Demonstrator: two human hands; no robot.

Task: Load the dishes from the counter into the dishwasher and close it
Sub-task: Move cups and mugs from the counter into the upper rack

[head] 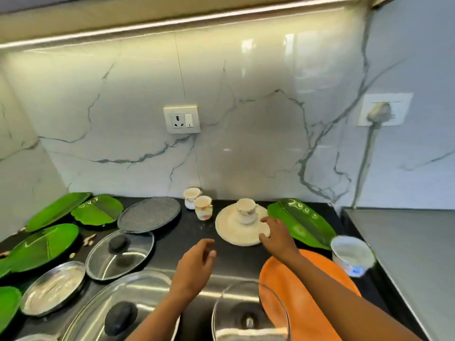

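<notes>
Head view of a black counter point(187, 238) against a marble wall. A round cream plate point(231, 233) lies flat near the counter's back edge, right of centre; having no long axis, it points nowhere. A teacup point(246, 210) stands upright on the plate's far half, mouth up. Two more small cups point(198, 203) stand upright just left of the plate, close to the back edge and side by side.

The right hand point(277, 236) reaches forward from the lower right, palm down, forearm crossing an orange plate point(295, 296) at the counter's front. Its fingers are spread apart at the cream plate's right rim, thumb nearest the viewer; they are not clamped on it, and whether they touch it cannot be told. The left hand point(197, 263) hovers over the counter's front centre, fingers loosely curled, holding nothing.

A green leaf-shaped plate point(301, 221) lies just right of the cream plate, long axis running from back left to front right. A white bowl point(352, 254) sits towards the right edge. A glass lid point(120, 254) and a steel plate point(53, 286) lie towards the left
</notes>
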